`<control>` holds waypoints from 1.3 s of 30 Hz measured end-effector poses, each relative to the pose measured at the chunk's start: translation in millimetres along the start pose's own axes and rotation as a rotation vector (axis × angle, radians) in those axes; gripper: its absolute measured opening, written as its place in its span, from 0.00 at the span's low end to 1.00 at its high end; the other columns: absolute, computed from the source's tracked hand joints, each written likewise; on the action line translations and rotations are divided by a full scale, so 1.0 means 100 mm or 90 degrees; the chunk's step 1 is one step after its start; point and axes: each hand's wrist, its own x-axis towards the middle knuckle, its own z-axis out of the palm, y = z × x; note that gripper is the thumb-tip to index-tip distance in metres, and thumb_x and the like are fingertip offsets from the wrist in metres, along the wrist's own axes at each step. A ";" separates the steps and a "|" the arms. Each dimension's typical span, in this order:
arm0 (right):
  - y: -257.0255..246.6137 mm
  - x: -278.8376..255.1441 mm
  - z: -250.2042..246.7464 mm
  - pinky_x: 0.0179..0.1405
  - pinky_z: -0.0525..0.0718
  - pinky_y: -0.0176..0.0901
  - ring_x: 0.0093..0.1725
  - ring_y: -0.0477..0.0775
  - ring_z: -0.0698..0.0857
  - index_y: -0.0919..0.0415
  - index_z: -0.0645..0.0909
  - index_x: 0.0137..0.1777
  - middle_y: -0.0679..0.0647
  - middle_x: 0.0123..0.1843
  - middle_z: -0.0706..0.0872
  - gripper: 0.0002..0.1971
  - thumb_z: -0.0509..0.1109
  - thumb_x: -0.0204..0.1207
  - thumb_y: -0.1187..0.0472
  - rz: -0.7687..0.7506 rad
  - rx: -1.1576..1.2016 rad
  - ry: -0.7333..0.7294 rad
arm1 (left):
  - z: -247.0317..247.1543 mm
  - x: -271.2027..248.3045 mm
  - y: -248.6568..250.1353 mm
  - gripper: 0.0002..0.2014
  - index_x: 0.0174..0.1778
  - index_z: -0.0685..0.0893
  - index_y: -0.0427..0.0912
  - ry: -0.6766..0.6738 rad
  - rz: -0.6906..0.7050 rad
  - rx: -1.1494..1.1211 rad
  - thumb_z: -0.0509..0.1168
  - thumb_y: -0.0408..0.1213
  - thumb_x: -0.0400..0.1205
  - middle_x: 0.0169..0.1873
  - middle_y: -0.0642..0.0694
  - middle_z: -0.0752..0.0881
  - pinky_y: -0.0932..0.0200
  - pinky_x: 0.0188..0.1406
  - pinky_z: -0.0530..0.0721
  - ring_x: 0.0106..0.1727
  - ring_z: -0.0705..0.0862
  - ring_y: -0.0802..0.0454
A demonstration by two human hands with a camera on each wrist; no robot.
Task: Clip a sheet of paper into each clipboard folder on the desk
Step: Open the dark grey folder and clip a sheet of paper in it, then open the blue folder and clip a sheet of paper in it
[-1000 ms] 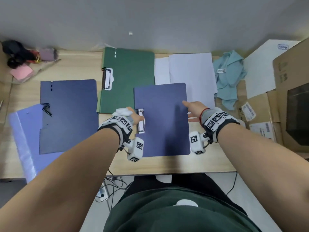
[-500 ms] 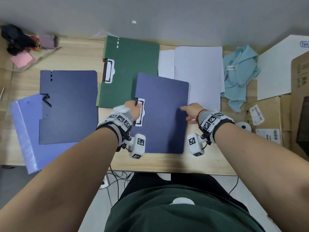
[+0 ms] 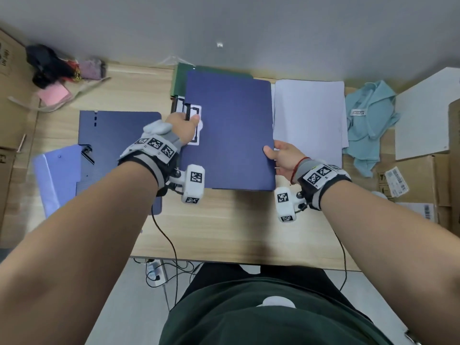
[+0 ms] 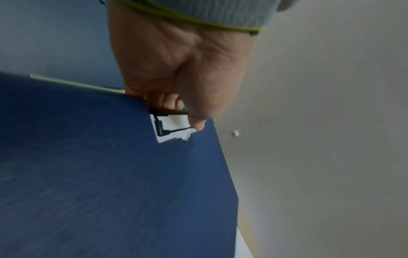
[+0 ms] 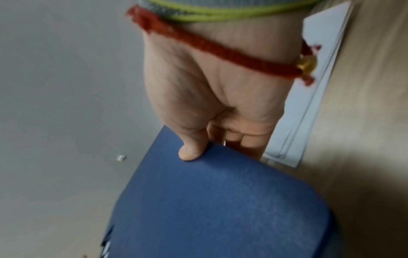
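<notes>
Both hands carry the closed navy clipboard folder at frame centre, over the green folder: left hand pinches its clip end, right hand grips the right edge, thumb on top. Paper shows at its clip, so likely done. Open navy folder at left looks empty; paper stack waits at right.

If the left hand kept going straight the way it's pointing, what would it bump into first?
The left hand grips the clip edge of the blue folder and points toward the far wall. Straight ahead lies the green folder, partly under the blue one, so it would probably meet that first, then the wall.
</notes>
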 end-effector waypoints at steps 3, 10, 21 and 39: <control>-0.17 0.14 0.15 0.40 0.86 0.42 0.45 0.49 0.88 0.53 0.79 0.67 0.49 0.52 0.89 0.13 0.65 0.84 0.60 -0.015 0.016 0.020 | -0.05 0.14 -0.19 0.36 0.72 0.78 0.36 -0.022 -0.033 0.088 0.61 0.63 0.78 0.66 0.32 0.83 0.41 0.69 0.78 0.66 0.81 0.30; -0.34 0.50 0.45 0.61 0.85 0.60 0.54 0.55 0.89 0.50 0.83 0.59 0.52 0.58 0.90 0.08 0.68 0.82 0.58 0.005 -0.007 0.052 | -0.03 0.34 -0.69 0.43 0.73 0.75 0.45 -0.042 -0.100 0.221 0.61 0.69 0.67 0.61 0.42 0.85 0.45 0.59 0.83 0.61 0.84 0.36; -0.49 0.83 0.64 0.58 0.80 0.48 0.56 0.59 0.81 0.68 0.75 0.68 0.55 0.55 0.80 0.26 0.75 0.74 0.56 0.004 -0.301 0.144 | 0.04 0.44 -0.62 0.20 0.28 0.64 0.45 -0.076 -0.087 0.249 0.66 0.43 0.80 0.35 0.42 0.77 0.60 0.32 0.72 0.43 0.77 0.43; -0.66 0.76 0.79 0.62 0.79 0.46 0.65 0.60 0.80 0.60 0.70 0.75 0.58 0.69 0.76 0.32 0.75 0.71 0.57 -0.031 -0.305 0.213 | -0.20 0.34 -0.76 0.20 0.29 0.62 0.46 -0.048 -0.082 0.245 0.67 0.43 0.80 0.33 0.47 0.73 0.60 0.34 0.70 0.35 0.74 0.46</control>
